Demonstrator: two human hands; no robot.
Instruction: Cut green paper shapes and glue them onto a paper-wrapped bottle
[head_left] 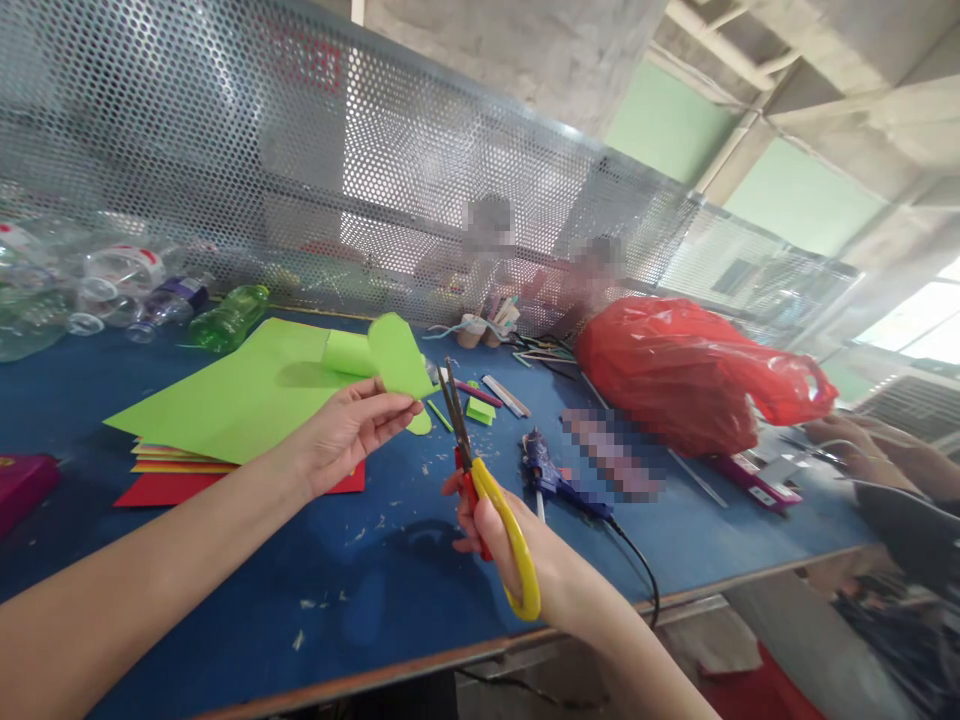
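Between the thumb and fingers of my left hand [375,425] is a cut piece of light green paper [400,352] with a rounded outline, raised above the blue table. My right hand [499,530] grips scissors [469,450] with one yellow and one red handle. Their blades point up and stand slightly apart, just right of the green piece and not seen to touch it. Under and behind my left hand lies a large light green sheet [247,385], on top of a stack of coloured paper with red [176,490] at the bottom. Small green scraps [481,410] lie beyond the scissors.
A blue glue gun [551,475] with a black cord lies right of my right hand. A full red plastic bag [675,370] stands farther right, near another person's hand [847,440]. Clear bottles [120,275] and a green bottle [229,318] lie left, before a perforated metal screen [420,170].
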